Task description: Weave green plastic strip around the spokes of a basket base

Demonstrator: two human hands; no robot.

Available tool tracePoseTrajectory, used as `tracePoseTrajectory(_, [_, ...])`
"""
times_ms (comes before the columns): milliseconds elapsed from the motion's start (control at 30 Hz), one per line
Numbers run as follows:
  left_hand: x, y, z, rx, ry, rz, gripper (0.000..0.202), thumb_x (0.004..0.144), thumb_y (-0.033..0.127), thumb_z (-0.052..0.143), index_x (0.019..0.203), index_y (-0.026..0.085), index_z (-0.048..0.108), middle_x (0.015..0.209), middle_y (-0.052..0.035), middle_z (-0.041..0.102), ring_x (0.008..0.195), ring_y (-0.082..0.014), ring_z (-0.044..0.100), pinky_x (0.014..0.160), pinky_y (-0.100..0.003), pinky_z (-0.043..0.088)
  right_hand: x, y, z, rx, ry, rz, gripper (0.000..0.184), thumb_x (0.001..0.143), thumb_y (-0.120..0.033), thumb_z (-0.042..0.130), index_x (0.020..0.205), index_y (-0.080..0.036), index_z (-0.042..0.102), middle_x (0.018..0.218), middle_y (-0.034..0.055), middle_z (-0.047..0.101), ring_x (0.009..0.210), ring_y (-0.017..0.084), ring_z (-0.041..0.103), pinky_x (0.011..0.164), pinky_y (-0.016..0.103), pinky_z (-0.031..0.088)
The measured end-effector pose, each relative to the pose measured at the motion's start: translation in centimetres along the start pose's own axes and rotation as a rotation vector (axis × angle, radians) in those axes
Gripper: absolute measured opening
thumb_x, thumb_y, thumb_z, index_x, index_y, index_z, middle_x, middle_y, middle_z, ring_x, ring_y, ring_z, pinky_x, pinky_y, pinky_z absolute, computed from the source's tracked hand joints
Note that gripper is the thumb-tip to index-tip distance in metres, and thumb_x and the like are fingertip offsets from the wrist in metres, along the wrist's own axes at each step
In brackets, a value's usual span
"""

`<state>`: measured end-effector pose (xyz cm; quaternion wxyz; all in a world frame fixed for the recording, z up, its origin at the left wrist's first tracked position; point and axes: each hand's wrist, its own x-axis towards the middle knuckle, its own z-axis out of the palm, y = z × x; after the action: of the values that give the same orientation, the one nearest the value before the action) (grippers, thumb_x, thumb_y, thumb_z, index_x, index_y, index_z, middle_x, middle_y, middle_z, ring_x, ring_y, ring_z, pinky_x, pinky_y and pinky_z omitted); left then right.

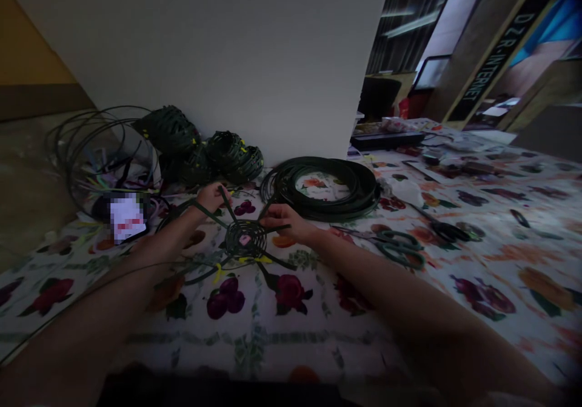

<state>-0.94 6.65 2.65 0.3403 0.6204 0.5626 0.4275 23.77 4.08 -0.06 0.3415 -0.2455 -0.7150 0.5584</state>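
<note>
A round woven disc (245, 239) of dark green plastic strapping lies flat on a flower-printed cloth (254, 346), between the two hands and towards the far side of the cloth. Its middle is a tight spiral of thin dark strand, wound in close rings around a small pale pinkish patch. Long flat spokes (277, 261) radiate from the spiral at wide angles, some reaching well past its rim, and bright yellow ties (254, 259) show on the near side.

The left hand (211, 196) is at the far left of the disc, its grip closed around a spoke that rises at a slant. The right hand (282, 216) is at the far right of the disc, its grip pinched shut on a strip just beside the spiral's rim.

Far right of the disc sits a large coil of flat green strapping (318, 188). Beyond the left hand, dark woven pieces (168, 131) with yellow flecks are heaped against a pale wall (204, 49), beside loose loops of black wire (100, 152). Green-handled scissors (400, 249) lie on the cloth to the right, and a second, black-handled pair (448, 231) lies just beyond them.
</note>
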Motion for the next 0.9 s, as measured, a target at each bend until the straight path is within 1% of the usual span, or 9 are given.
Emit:
tracePoseTrajectory(100, [-0.4,1.1,0.2,-0.087,-0.075,0.000,0.017,0.069,0.029,0.069,0.071,0.022,0.054,0.059,0.0010,0.059,0.056,-0.0166,0.058,0.052,-0.027,0.045,0.0,-0.1,0.1,0.078,-0.028,0.035,0.024,0.072,-0.028,0.064,0.060,-0.017,0.047,0.053,-0.0075,0.034,0.056,0.007,0.032,0.058,0.023,0.031])
tracePoseTrajectory(200, [-1.9,2.8,0.5,-0.136,-0.230,0.000,0.019,0.066,0.029,0.075,0.071,0.019,0.060,0.053,0.0022,0.055,0.047,-0.0123,0.051,0.047,-0.024,0.042,-0.2,-0.4,0.4,0.139,-0.079,0.064,0.017,0.071,-0.025,0.065,0.065,-0.014,0.054,0.056,-0.0064,0.043,0.055,0.006,0.036,0.057,0.022,0.031])
tracePoseTrajectory(300, [-3.0,4.1,1.0,-0.151,-0.389,0.035,0.017,0.068,0.026,0.079,0.070,0.017,0.065,0.055,0.0027,0.057,0.047,-0.0085,0.049,0.046,-0.020,0.039,-0.3,-0.5,0.5,0.173,-0.129,0.061,0.017,0.070,-0.026,0.067,0.072,-0.011,0.059,0.063,-0.0039,0.052,0.058,0.007,0.042,0.057,0.022,0.032])
tracePoseTrajectory(400, [-3.2,4.5,1.5,-0.135,-0.508,0.074,0.018,0.070,0.027,0.081,0.074,0.015,0.068,0.062,0.0011,0.061,0.050,-0.0075,0.052,0.047,-0.018,0.040,-0.4,-0.2,0.5,0.207,-0.176,0.062,0.020,0.068,-0.027,0.068,0.076,-0.011,0.060,0.067,-0.0025,0.056,0.060,0.008,0.046,0.057,0.021,0.033])
tracePoseTrajectory(533, [-2.7,4.0,1.8,-0.074,-0.665,0.041,0.020,0.073,0.028,0.081,0.080,0.013,0.069,0.060,0.0007,0.061,0.048,-0.0074,0.053,0.045,-0.016,0.042,-0.3,0.3,0.4,0.229,-0.209,0.082,0.022,0.067,-0.028,0.070,0.073,-0.011,0.058,0.063,-0.0047,0.051,0.057,0.007,0.042,0.054,0.021,0.031])
tracePoseTrajectory(600, [-2.6,3.7,2.1,-0.091,-0.704,-0.001,0.021,0.074,0.027,0.081,0.082,0.015,0.066,0.056,0.0026,0.059,0.045,-0.0068,0.052,0.043,-0.015,0.040,-0.3,0.4,0.3,0.226,-0.235,0.091,0.021,0.066,-0.026,0.070,0.074,-0.011,0.058,0.062,-0.0055,0.049,0.056,0.006,0.039,0.052,0.020,0.029])
tracePoseTrajectory(733, [-3.0,3.6,2.6,-0.149,-0.715,-0.023,0.025,0.072,0.023,0.081,0.077,0.016,0.058,0.053,0.0056,0.055,0.039,-0.0043,0.047,0.038,-0.012,0.034,-0.4,0.6,0.2,0.222,-0.274,0.132,0.017,0.070,-0.025,0.068,0.075,-0.012,0.057,0.061,-0.0063,0.046,0.052,0.005,0.034,0.047,0.019,0.024])
tracePoseTrajectory(800, [-3.1,3.7,2.8,-0.139,-0.746,-0.018,0.026,0.071,0.023,0.082,0.077,0.015,0.058,0.053,0.0054,0.056,0.039,-0.0044,0.048,0.037,-0.012,0.035,-0.5,0.8,0.2,0.222,-0.288,0.149,0.017,0.073,-0.026,0.066,0.076,-0.013,0.056,0.059,-0.0067,0.045,0.049,0.005,0.031,0.044,0.019,0.022])
tracePoseTrajectory(900, [-3.0,4.0,3.0,-0.066,-0.817,-0.017,0.026,0.072,0.027,0.082,0.079,0.015,0.060,0.055,0.0034,0.060,0.043,-0.0073,0.054,0.040,-0.014,0.041,-0.4,1.3,0.1,0.211,-0.306,0.142,0.015,0.073,-0.025,0.065,0.078,-0.013,0.057,0.056,-0.0082,0.043,0.046,0.004,0.028,0.042,0.018,0.020])
